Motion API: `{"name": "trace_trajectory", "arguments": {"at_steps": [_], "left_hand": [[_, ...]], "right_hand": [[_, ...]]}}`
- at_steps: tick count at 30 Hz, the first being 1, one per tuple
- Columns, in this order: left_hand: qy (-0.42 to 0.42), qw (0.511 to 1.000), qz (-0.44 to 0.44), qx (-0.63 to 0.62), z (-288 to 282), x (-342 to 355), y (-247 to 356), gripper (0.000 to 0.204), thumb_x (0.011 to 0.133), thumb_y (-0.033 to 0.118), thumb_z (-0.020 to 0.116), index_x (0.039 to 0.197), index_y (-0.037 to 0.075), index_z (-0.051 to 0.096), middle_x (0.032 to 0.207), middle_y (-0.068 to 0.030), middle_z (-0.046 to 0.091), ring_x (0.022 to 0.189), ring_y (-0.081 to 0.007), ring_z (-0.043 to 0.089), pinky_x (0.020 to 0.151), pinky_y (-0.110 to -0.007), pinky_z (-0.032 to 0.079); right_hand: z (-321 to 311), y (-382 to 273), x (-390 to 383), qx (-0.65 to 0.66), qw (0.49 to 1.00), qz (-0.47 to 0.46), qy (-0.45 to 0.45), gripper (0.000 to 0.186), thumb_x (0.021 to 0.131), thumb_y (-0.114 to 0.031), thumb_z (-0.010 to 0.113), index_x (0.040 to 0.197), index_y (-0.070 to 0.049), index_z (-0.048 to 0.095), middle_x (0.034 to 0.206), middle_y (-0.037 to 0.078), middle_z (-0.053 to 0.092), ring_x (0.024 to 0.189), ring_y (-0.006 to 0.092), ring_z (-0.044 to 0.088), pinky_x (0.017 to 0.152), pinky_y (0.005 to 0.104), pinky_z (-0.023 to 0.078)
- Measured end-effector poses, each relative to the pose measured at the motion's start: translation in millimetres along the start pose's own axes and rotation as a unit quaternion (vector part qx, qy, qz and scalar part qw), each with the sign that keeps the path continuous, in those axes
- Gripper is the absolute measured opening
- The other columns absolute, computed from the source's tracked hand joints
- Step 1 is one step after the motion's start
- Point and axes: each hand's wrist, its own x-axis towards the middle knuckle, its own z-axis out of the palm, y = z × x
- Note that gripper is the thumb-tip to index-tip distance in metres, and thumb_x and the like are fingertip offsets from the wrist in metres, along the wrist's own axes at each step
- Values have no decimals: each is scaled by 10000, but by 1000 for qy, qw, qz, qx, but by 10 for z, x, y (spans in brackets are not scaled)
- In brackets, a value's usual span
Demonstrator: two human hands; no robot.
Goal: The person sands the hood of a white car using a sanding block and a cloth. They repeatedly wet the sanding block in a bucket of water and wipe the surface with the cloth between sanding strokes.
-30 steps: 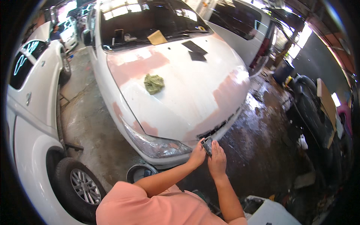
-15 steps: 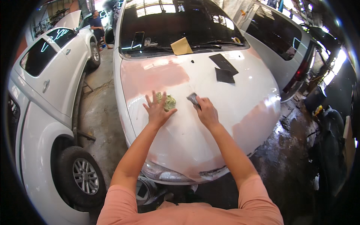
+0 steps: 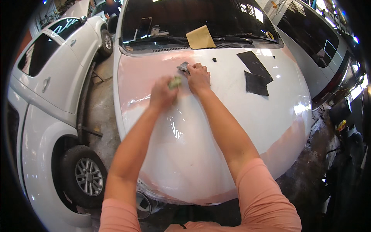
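Note:
Both my hands are over the white car hood (image 3: 247,120), near the edge of a pink primer patch (image 3: 139,73). My left hand (image 3: 163,94), smeared by motion, is closed around a crumpled green cloth (image 3: 175,82); part of the cloth sticks out past the fingers. Just to its right, my right hand (image 3: 199,79) pinches a small folded piece of dark grey sandpaper (image 3: 182,66) that reaches out over the pink patch. Wet-looking streaks shine on the hood below the left hand.
Two dark sandpaper sheets (image 3: 255,67) lie on the hood's right side, near a small black piece (image 3: 214,59). A yellow sheet (image 3: 200,38) rests at the windshield base. A white pickup (image 3: 58,85) stands left, a silver car (image 3: 313,42) right. A bucket (image 3: 143,205) sits below.
Both hands have moved up the hood toward the windshield. The left hand, spread on the cloth before, has gathered it up. The right hand has carried the sandpaper up to the primer patch.

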Motion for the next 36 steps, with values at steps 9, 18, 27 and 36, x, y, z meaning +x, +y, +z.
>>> {"name": "trace_trajectory", "arguments": {"at_steps": [9, 18, 27, 36], "left_hand": [[-117, 986, 7, -121, 65, 1348, 575, 329, 861, 243, 727, 1144, 75, 734, 997, -184, 759, 939, -369, 726, 853, -428, 566], [-63, 993, 23, 102, -951, 224, -1075, 577, 850, 414, 790, 1362, 193, 644, 1414, -128, 582, 1324, -387, 541, 1056, -483, 489], [-3, 995, 47, 85, -851, -112, -1343, 783, 781, 437, 874, 1471, 222, 571, 1577, -136, 437, 1487, -440, 342, 1245, -532, 308], [8, 996, 65, 60, -773, -5, -1224, 798, 773, 418, 880, 1473, 217, 553, 1570, -141, 445, 1474, -431, 372, 1238, -530, 326]], "right_hand": [[4, -32, -53, -7, 999, -30, -11, 303, 969, -275, 671, 1236, -133, 687, 1315, 115, 619, 1218, 374, 553, 983, 528, 450], [244, 113, -409, 15, 985, -171, 13, 497, 928, -302, 727, 1387, -131, 647, 1307, 127, 649, 1175, 385, 586, 992, 519, 485], [259, -84, 387, -66, 994, -82, -2, 400, 1008, -293, 620, 1369, -122, 636, 1309, 137, 634, 1115, 384, 606, 988, 499, 488], [107, 210, 648, -79, 987, -135, 30, 423, 1009, -303, 624, 1386, -114, 651, 1277, 155, 655, 1082, 391, 604, 968, 490, 496]]}}
